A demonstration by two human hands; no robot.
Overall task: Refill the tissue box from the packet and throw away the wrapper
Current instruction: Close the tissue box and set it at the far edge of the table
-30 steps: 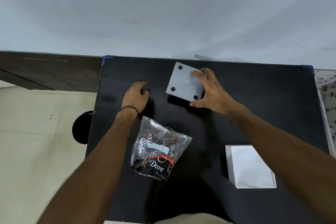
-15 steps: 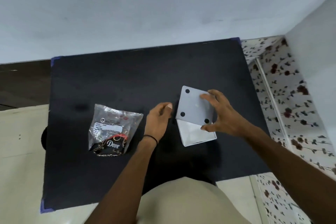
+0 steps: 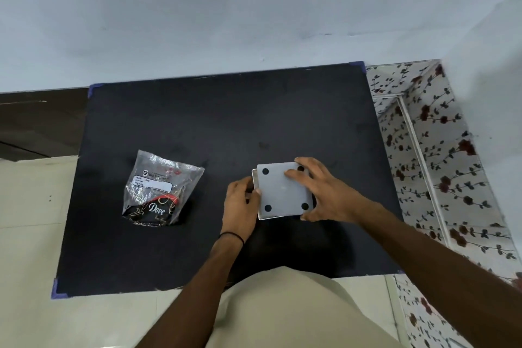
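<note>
Closing the box looks like the step in hand: nearest the person, the left hand [image 3: 240,200] curls against the left side of the white tissue box [image 3: 255,178], its grip pressed to the box wall, seemingly to brace the box while the base goes on. The right hand [image 3: 324,192] lies spread over the grey base plate [image 3: 284,191], fingertips on top and thumb hooked at the near corner, so its grip pinches that plate and steers it. The plate's four black feet face up, which suggests the box stands upside down on the black tabletop [image 3: 197,248] so it can be loaded from below. A thin white rim shows along the plate's left and near edges, so it is probably not fully seated. Whether tissues are inside is hidden. Further left, well apart, lies the crumpled clear wrapper [image 3: 161,189] with "Dove" printed on it, apparently emptied and still to be thrown away.
</note>
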